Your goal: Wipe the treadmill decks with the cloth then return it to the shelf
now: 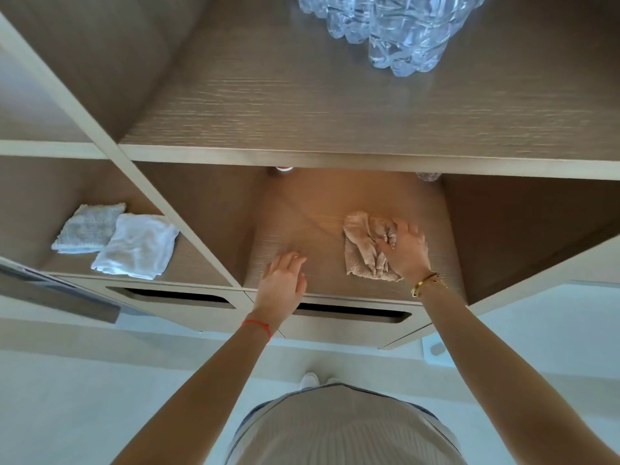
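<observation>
We see a wooden shelf unit (335,105) with open compartments, clear plastic bottles (396,31) on its upper board. In the left compartment lie two folded white towels (134,245), overlapping. On the middle shelf (302,229) the crumpled beige cloth (364,245) lies near the front edge. Our right hand (404,250) pinches its right side with curled fingers. Our left hand (283,280) hovers just left of it, fingers straight and relaxed, holding nothing.

Two folded white towels (115,241) in left compartment, clear plastic bottles (392,28) above
</observation>
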Motion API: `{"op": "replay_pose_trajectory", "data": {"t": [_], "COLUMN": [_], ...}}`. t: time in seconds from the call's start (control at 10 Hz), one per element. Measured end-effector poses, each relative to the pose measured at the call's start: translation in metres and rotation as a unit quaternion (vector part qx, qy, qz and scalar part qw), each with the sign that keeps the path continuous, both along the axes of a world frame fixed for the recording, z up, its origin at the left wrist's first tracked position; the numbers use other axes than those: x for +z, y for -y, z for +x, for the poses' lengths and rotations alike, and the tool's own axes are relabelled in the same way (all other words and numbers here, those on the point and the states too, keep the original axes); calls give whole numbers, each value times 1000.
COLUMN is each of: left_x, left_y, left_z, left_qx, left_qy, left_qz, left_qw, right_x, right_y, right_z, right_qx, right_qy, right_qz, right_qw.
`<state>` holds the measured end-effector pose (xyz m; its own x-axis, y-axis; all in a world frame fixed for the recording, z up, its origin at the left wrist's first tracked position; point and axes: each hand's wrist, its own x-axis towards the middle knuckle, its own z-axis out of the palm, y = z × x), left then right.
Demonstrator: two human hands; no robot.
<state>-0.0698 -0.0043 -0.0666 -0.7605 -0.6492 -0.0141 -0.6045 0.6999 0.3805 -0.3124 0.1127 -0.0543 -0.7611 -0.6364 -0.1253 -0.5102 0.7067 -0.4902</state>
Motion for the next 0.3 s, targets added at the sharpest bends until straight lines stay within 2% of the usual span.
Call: {"op": "replay_pose_trajectory", "data": {"t": [0.1,0.3], "left_x": [1,12], "left_y": [1,5], "left_z": [2,7], "left_qx": [-9,-18], "left_qy": [10,-24], "left_qz": [2,-5], "left_qw": [1000,1000], "right_x": [3,22], "right_y": [-9,-39], "right_z": [4,16], "right_qx": [-6,22], "right_qy": [-16,-77], "right_qz": [-15,-89], "right_qw": [1000,993]}}
